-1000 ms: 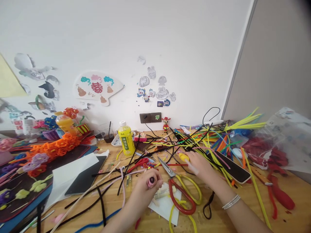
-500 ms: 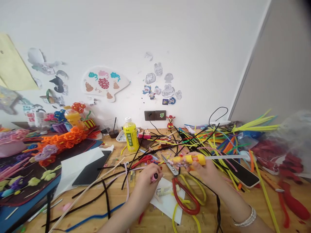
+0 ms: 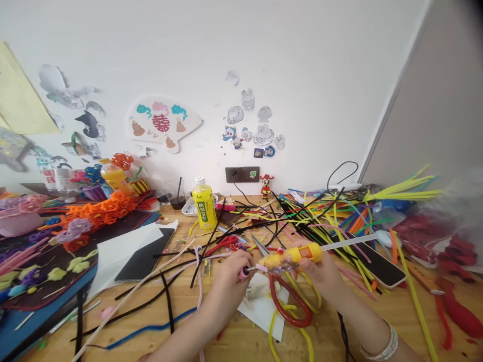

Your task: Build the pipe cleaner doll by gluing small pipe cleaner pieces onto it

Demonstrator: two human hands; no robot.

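Observation:
My right hand (image 3: 319,269) is wrapped round a yellow hot glue gun (image 3: 292,257) with a clear glue stick (image 3: 349,242) jutting out behind it. The gun's nozzle points left and touches a small pink piece with a dark centre (image 3: 243,272), which my left hand (image 3: 230,281) pinches. Both hands hover just above the wooden table (image 3: 234,342), over a white sheet of paper (image 3: 262,311) and red-handled scissors (image 3: 290,306).
Loose pipe cleaners in several colours (image 3: 332,216) cover the table's far right. A yellow drink bottle (image 3: 204,205) stands at the back, a dark tablet (image 3: 145,254) lies to the left, a black phone (image 3: 377,264) to the right. Orange pipe-cleaner flowers (image 3: 101,213) fill the left side.
My right hand picked the glue gun up off the table and brought it left until its nozzle met the pink piece in my left hand. The view shifted slightly.

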